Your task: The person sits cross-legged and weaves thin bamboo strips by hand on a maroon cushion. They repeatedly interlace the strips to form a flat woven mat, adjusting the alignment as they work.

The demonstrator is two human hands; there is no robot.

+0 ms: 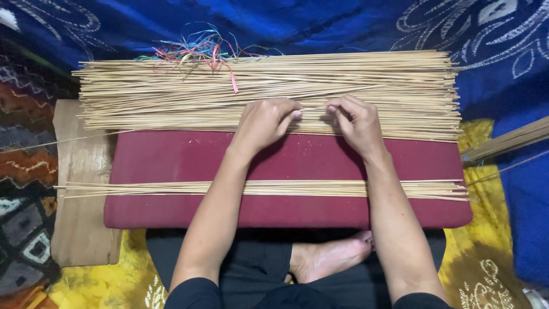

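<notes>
thin pale sticks lie in a broad heap across the upper middle of the head view, along the far edge of a maroon cushion. the left hand and right hand pinch a few sticks at the heap's near edge, fingers curled narrow. a smaller bundle lies lower. coloured strings sit at upper left. this looks like picking out sticks; separating them cleanly calls for a light grip.

A tangle of coloured strings is lying on blue patterned cloth. A wooden board is sitting at the left, yellow fabric spreading underneath
</notes>
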